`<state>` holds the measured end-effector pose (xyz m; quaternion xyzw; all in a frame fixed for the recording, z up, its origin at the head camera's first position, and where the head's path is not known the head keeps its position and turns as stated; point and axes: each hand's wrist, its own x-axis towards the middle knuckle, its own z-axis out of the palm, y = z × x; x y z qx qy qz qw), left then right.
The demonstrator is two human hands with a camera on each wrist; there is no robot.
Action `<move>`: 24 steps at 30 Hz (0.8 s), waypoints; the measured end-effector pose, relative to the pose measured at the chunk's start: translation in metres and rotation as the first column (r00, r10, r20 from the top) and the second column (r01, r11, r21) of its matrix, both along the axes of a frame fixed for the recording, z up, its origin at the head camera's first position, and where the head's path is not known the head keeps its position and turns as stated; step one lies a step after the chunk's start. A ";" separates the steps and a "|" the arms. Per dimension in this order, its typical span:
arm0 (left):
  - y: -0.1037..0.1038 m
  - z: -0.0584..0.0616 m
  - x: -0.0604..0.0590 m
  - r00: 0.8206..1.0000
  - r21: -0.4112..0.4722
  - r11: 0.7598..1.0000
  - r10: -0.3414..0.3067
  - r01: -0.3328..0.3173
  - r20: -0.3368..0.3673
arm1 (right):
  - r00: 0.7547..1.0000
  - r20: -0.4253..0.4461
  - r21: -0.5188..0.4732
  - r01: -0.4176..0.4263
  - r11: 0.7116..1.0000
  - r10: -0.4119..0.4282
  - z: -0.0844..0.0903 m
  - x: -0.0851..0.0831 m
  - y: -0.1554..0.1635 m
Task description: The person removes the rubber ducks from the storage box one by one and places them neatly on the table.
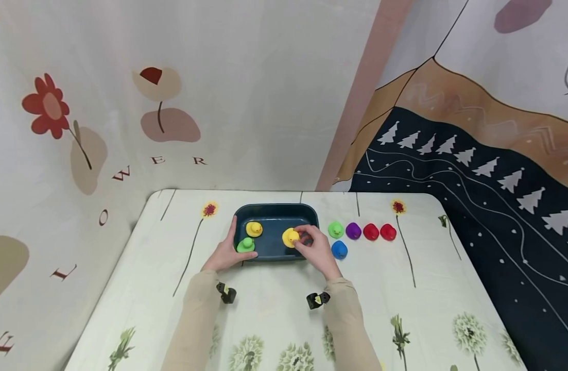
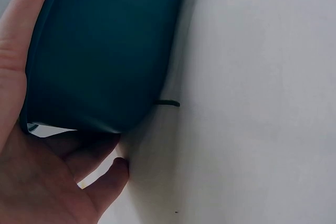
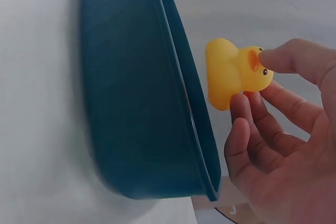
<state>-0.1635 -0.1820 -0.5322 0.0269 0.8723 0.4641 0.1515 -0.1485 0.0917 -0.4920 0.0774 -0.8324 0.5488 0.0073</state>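
A dark blue-green plastic tub [image 1: 272, 249] stands on the table. My left hand [image 1: 225, 253] grips its left end, thumb along the front rim and fingers round the outside wall, as the left wrist view also shows. My right hand [image 1: 316, 249] pinches a yellow rubber duck [image 3: 226, 72] by its head between thumb and fingers. In the right wrist view this duck shows above the tub's rim, upright over the right part of the tub. Inside the tub at the left sit another yellow duck [image 1: 254, 229] and a green duck [image 1: 246, 245].
Right of the tub, a light green duck [image 1: 336, 229], a purple duck [image 1: 353, 231] and two red ducks [image 1: 371, 232] stand in a row. A blue duck [image 1: 339, 250] is in front of them. The table [image 1: 265, 314] has a flower-print cloth; printed curtains hang behind and beside it.
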 end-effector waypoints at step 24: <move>-0.001 -0.001 -0.001 1.000 0.005 1.000 -0.011 0.011 -0.010 | 0.995 -0.015 -0.053 0.093 0.994 -0.094 -0.005 0.009 0.034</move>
